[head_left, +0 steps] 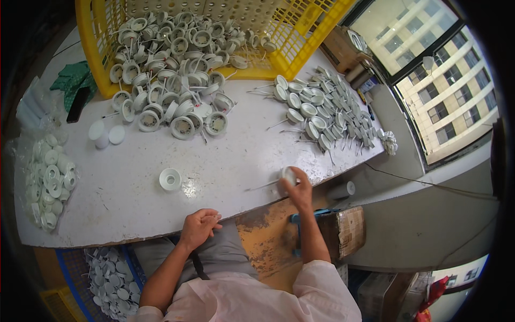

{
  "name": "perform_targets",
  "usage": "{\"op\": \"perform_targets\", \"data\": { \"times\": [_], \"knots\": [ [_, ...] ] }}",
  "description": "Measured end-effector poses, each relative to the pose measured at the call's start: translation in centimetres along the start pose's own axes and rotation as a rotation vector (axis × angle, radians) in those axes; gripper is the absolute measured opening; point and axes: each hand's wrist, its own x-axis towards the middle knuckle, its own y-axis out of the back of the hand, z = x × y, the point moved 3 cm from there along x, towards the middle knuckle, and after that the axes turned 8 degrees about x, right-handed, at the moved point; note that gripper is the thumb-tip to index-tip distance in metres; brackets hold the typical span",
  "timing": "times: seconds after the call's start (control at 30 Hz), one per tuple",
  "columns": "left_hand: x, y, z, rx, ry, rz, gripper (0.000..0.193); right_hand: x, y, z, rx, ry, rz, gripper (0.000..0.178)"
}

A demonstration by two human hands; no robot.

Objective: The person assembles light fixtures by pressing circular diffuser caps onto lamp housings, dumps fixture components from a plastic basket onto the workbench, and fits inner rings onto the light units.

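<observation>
My right hand [298,189] grips a small round white lamp fitting [289,175] with thin wires trailing left, at the near edge of the white table [134,198]. My left hand [199,226] rests at the table's near edge with fingers curled and nothing visible in it. A single white ring-shaped part [170,178] lies on the table just beyond the left hand. A loose pile of round white fittings [171,102] spills from a tipped yellow crate [300,48]. A neat row of finished fittings [327,115] lies at the right.
A clear bag of white round parts [49,180] sits at the table's left end, with a few white discs [104,134] nearby. A green cloth and a black phone [78,102] lie at the far left. A blue crate of white parts [110,279] stands below on the left.
</observation>
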Motion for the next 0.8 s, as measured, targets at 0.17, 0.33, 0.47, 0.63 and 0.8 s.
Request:
{"op": "perform_targets", "data": {
  "times": [0.17, 0.33, 0.47, 0.63, 0.8],
  "knots": [
    [0.0, 0.0, -0.2, -0.099, 0.008, 0.008, 0.024, 4.1, 3.8, 2.9, -0.185, -0.133, 0.131, 0.049],
    [0.3, -0.1, -0.3, -0.118, 0.014, -0.008, 0.024, 7.2, 4.4, 5.3, -0.345, -0.039, 0.273, 0.048],
    [0.2, 0.3, -0.8, -0.161, 0.020, 0.005, 0.024, 8.8, 3.4, 5.2, -0.328, -0.022, 0.339, 0.045],
    [0.3, 0.0, -0.6, -0.175, 0.021, -0.002, 0.024, 9.5, 3.7, 6.3, -0.404, 0.088, 0.422, 0.046],
    [0.1, 0.2, -0.6, -0.177, 0.029, -0.006, 0.025, 9.9, 3.4, 4.7, -0.646, 0.136, 0.424, 0.061]
  ]
}}
